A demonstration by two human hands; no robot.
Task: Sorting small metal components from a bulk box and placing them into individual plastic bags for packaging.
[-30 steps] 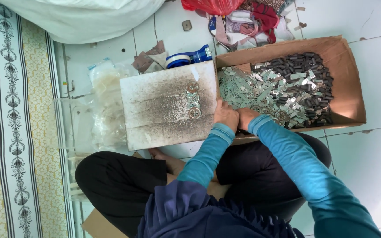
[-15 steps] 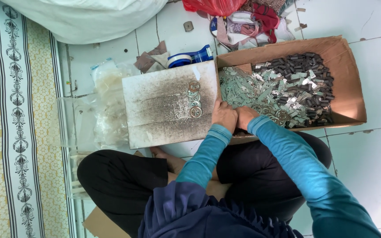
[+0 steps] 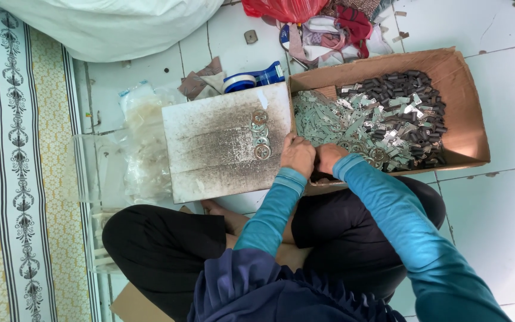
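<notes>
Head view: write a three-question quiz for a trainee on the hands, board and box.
1. True or false: the round metal pieces lie in a row on the stained board.
2. The cardboard box holds: A) fabric scraps B) flat silvery metal parts and dark small parts C) plastic bags.
3. Where are the left hand and right hand?

Key
1. True, near the board's right edge.
2. B.
3. Close together at the box's near edge, beside the board; what they grip is hidden.
</notes>
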